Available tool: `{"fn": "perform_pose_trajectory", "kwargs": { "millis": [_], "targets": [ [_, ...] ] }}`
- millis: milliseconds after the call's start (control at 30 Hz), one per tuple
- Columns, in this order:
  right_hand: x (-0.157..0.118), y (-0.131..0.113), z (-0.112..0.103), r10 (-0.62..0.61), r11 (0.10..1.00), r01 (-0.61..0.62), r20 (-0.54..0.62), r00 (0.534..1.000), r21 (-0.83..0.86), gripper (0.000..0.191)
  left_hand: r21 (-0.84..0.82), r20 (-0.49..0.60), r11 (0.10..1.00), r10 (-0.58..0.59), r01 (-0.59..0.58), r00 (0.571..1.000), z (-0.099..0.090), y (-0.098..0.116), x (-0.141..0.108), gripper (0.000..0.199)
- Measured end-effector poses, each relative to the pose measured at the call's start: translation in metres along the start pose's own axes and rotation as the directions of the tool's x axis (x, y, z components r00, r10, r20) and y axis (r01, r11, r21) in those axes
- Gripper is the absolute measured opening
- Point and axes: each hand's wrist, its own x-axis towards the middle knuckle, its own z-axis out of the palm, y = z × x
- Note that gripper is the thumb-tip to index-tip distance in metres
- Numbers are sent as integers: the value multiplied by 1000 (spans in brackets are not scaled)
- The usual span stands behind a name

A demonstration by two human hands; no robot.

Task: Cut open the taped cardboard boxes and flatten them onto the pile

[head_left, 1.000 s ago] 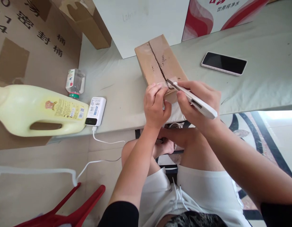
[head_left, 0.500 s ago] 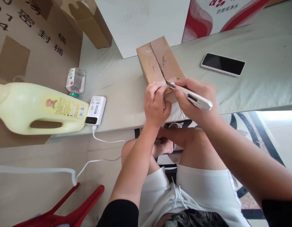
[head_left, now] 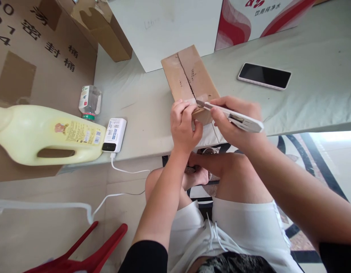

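A small brown cardboard box (head_left: 189,76) lies on the cloth-covered table, with a dark slit running along its taped top seam. My right hand (head_left: 238,117) grips a white utility knife (head_left: 245,121); its blade tip touches the near end of the seam. With bent fingers, my left hand (head_left: 185,127) holds the box's near left corner, close beside the blade. The undersides of its fingers are partly hidden.
A phone (head_left: 265,76) lies to the right. At left are a yellow jug (head_left: 41,131), a clear bottle (head_left: 90,100) and a white power bank (head_left: 115,134) with a cable. Behind stand a white box (head_left: 169,30), a red-and-white carton (head_left: 235,26) and a large brown carton (head_left: 16,72).
The knife has shifted slightly to the right, and more of its blade shows at the seam's near end. My left hand stays on the box. The whole view has moved a little.
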Motion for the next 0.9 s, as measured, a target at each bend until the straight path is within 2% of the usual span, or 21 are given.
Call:
{"fn": "perform_pose_trajectory", "kwargs": {
  "millis": [133, 233, 367, 467, 533, 633, 700, 767, 833, 900],
  "targets": [
    [5, 1, 6, 53, 998, -54, 33, 998, 21, 28, -11, -42, 1000, 22, -22, 999, 0, 0, 1, 39],
    [3, -2, 5, 80, 994, -80, -9, 997, 77, 26, -7, -51, 999, 40, -41, 998, -2, 0, 1, 41],
    [-6, -3, -3, 57, 987, -45, -77, 995, 155, 31, 10, -18, 999, 34, -34, 999, -6, -2, -1, 44],
    [-15, 3, -3, 9, 936, 61, -196, 981, 348, 33, 51, 21, 998, 20, -21, 1000, -6, -4, -3, 44],
    [-20, 11, 0, 23, 894, 122, -317, 948, 430, 37, 95, 2, 995, 13, -14, 1000, -7, -5, -4, 39],
    [-24, 33, 4, 70, 923, 101, -420, 905, 371, 41, 124, -43, 992, -3, 9, 999, -8, -8, -6, 34],
    [-25, 55, 5, 47, 980, 31, -375, 926, 198, 37, 103, -50, 994, -39, 44, 998, -11, -12, -9, 34],
    [-24, 82, 4, 5, 998, -19, -216, 976, -60, 35, 70, -68, 994, -77, 82, 995, -16, -15, -12, 35],
    [-23, 106, 2, 5, 956, -13, -27, 1000, -294, 43, 41, -110, 994, -95, 100, 989, -24, -19, -15, 35],
    [-22, 123, 2, 31, 903, 17, 103, 994, -430, 57, 0, -130, 993, -114, 115, 985, -34, -22, -18, 36]
  ]
}}
